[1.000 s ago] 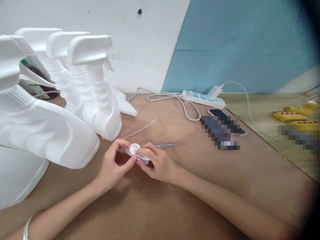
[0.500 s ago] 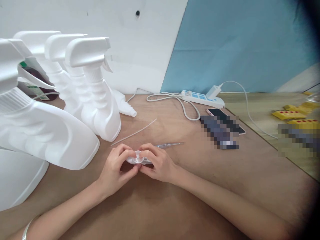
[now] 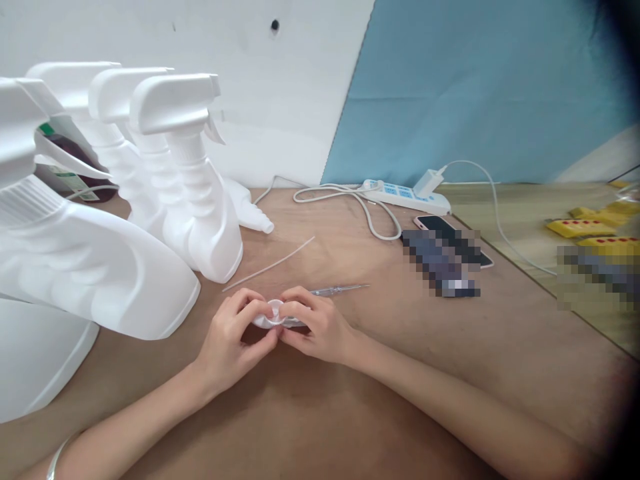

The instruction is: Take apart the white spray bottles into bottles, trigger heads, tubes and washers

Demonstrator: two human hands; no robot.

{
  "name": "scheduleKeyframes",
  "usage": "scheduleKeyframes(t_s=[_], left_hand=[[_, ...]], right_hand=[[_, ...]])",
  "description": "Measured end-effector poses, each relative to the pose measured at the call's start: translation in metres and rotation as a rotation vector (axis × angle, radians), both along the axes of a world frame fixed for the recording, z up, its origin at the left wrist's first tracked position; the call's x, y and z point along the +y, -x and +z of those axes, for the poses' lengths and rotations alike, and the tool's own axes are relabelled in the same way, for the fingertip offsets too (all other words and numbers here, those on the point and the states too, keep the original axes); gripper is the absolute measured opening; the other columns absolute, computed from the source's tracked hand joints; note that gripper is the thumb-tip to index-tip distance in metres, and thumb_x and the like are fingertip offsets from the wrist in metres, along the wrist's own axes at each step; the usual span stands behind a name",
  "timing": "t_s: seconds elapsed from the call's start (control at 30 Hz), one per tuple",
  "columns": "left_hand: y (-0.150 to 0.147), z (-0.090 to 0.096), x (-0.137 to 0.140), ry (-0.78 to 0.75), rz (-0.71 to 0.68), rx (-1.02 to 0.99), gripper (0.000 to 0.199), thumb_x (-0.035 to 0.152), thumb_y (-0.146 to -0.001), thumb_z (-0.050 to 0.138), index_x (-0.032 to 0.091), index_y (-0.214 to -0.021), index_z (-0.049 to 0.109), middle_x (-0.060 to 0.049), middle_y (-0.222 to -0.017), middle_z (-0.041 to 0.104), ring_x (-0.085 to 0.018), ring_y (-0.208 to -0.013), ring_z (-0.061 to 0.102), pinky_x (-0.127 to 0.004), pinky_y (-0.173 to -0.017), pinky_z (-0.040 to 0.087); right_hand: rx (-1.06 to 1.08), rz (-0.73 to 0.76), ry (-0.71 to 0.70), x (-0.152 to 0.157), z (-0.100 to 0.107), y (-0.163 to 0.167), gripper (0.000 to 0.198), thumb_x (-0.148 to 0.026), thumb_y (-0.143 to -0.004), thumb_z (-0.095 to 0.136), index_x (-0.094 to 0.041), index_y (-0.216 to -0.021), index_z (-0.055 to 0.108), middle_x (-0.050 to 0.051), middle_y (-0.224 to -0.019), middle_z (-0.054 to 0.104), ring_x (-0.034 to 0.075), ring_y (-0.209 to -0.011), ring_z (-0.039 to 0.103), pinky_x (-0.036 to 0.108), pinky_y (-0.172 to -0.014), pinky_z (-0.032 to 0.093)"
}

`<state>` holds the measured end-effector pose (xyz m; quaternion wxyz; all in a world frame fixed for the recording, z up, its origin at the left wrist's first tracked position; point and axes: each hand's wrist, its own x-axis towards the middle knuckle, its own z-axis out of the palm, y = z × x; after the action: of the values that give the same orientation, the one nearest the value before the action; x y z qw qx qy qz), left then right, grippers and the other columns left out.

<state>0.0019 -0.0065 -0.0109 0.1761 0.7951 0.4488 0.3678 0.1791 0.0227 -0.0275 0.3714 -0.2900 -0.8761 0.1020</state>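
Observation:
My left hand [image 3: 235,340] and my right hand [image 3: 320,327] meet above the wooden table, both closed on a small white spray head [image 3: 275,315]. Its round opening faces up toward me, and thumbs and fingertips of both hands pinch its rim. Most of the body is hidden behind my fingers. Just beyond my right hand lies a screwdriver [image 3: 335,290] with a clear handle. A thin white dip tube [image 3: 270,264] rests on the table past my left hand.
Several white spray bottles [image 3: 200,200] stand at the left, with a dark bottle [image 3: 75,150] behind. At the back lie a white bottle [image 3: 250,210] and a power strip [image 3: 405,197] with cables. Phones [image 3: 440,260] lie at the right, and yellow packets [image 3: 583,227] beyond.
The spray head has tilted slightly between my fingers, so its opening shows at a different angle. Both hands have stayed in nearly the same place.

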Motion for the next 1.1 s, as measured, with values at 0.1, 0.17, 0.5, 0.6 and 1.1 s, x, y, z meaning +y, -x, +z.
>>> scheduleKeyframes(t_s=[0.1,0.17,0.5,0.6,1.1], left_hand=[[0.0003,0.0001,-0.0006,-0.017,-0.012,-0.002,0.009,0.016,-0.075,0.054,0.018,-0.084,0.052,-0.004,-0.085,0.052,-0.011,-0.071,0.052,-0.023,-0.064,0.043],[0.0008,-0.0002,-0.0007,-0.057,-0.030,-0.002,0.010,0.015,-0.075,0.054,0.018,-0.085,0.052,-0.003,-0.086,0.053,-0.010,-0.070,0.052,-0.021,-0.063,0.044],[0.0029,-0.0048,0.0012,-0.133,-0.037,0.005,0.014,0.014,-0.073,0.057,0.018,-0.086,0.052,-0.003,-0.085,0.054,-0.009,-0.068,0.053,-0.020,-0.061,0.046],[0.0027,-0.0042,0.0010,-0.134,-0.036,-0.004,0.011,0.015,-0.074,0.056,0.017,-0.084,0.053,-0.004,-0.084,0.054,-0.010,-0.066,0.052,-0.020,-0.058,0.045],[-0.0007,-0.0014,0.0016,-0.001,-0.022,0.060,0.009,0.018,-0.076,0.051,0.018,-0.083,0.046,-0.001,-0.080,0.050,-0.009,-0.060,0.045,-0.021,-0.054,0.038]], right_hand=[[-0.003,-0.017,-0.023,-0.0001,0.0001,-0.0001,0.015,-0.022,-0.075,0.054,-0.019,-0.089,0.055,0.004,-0.087,0.056,0.009,-0.064,0.055,0.019,-0.056,0.045],[-0.014,-0.013,-0.039,-0.0004,0.0003,-0.0002,0.015,-0.022,-0.076,0.053,-0.019,-0.090,0.056,0.003,-0.086,0.056,0.008,-0.063,0.055,0.019,-0.057,0.045],[-0.048,-0.022,-0.056,-0.0004,0.0016,0.0003,0.014,-0.025,-0.077,0.053,-0.019,-0.088,0.058,0.003,-0.081,0.059,0.010,-0.064,0.055,0.020,-0.059,0.044],[-0.069,-0.004,-0.057,0.0006,0.0023,0.0002,0.013,-0.024,-0.077,0.052,-0.019,-0.088,0.059,0.003,-0.080,0.060,0.010,-0.064,0.055,0.020,-0.059,0.043],[-0.038,0.023,-0.026,0.0027,0.0004,-0.0008,0.014,-0.026,-0.080,0.049,-0.019,-0.092,0.046,0.003,-0.080,0.061,0.012,-0.066,0.057,0.022,-0.058,0.043]])
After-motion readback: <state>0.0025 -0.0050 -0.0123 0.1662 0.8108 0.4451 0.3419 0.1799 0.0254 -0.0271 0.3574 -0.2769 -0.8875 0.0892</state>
